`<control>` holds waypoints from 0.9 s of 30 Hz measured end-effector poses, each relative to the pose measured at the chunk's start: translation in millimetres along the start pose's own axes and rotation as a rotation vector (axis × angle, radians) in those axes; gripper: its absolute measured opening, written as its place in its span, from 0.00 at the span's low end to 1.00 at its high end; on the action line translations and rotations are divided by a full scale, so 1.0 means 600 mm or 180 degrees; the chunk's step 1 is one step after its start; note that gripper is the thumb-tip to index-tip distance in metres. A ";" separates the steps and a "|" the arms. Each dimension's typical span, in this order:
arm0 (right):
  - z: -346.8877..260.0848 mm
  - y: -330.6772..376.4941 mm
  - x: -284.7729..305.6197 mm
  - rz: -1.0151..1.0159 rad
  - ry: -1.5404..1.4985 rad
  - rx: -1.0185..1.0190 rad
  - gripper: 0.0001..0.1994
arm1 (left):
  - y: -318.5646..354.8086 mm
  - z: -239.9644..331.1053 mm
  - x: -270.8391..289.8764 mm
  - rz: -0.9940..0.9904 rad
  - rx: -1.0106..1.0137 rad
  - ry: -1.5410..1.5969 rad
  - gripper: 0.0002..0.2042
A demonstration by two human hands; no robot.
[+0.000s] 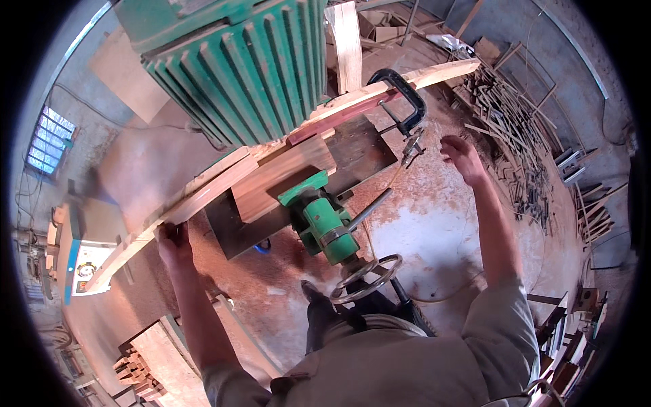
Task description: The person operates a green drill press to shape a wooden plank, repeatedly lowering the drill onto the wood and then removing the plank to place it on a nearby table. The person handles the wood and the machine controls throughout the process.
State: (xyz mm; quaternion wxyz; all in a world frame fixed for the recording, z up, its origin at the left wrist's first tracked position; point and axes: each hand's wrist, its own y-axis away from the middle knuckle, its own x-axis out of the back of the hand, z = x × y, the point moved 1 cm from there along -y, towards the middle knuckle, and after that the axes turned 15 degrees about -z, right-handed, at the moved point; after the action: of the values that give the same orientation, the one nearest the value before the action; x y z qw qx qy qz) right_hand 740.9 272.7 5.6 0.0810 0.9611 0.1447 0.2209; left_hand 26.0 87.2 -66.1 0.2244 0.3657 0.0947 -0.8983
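A long pale wooden beam runs slantwise across a green machine, from lower left to upper right. At its left part my left hand has closed on the near edge, with the fingertips in shadow. Toward the right end a black C-clamp grips the beam together with a reddish strip. My right hand hangs in the air just right of that clamp, fingers apart and loosely bent, holding nothing. Between my arms, a green screw vise presses against a brown wooden block.
The ribbed green motor housing hides the beam's middle. A metal handwheel sits close to my body, with a lever beside the vise. Wood offcuts lie heaped at right. Boards and small blocks are at lower left.
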 end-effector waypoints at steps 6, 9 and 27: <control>0.010 0.139 -0.054 0.0011 -0.0568 -0.0078 0.13 | -0.044 -0.043 0.033 0.0291 0.0322 -0.0154 0.10; 0.016 0.185 -0.092 -0.0069 -0.0614 -0.0202 0.13 | -0.052 -0.065 0.028 0.0646 0.0410 -0.0253 0.09; -0.008 0.151 -0.296 -0.0102 -0.3180 -0.0416 0.25 | -0.034 -0.185 -0.095 0.0702 0.0301 -0.0215 0.10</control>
State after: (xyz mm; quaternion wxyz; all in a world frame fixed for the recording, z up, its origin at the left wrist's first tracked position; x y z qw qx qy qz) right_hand 607.7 131.9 -41.5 0.2037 0.9400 0.0889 -0.2587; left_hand 120.8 161.1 -105.4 0.3074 0.3536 0.0037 -0.8834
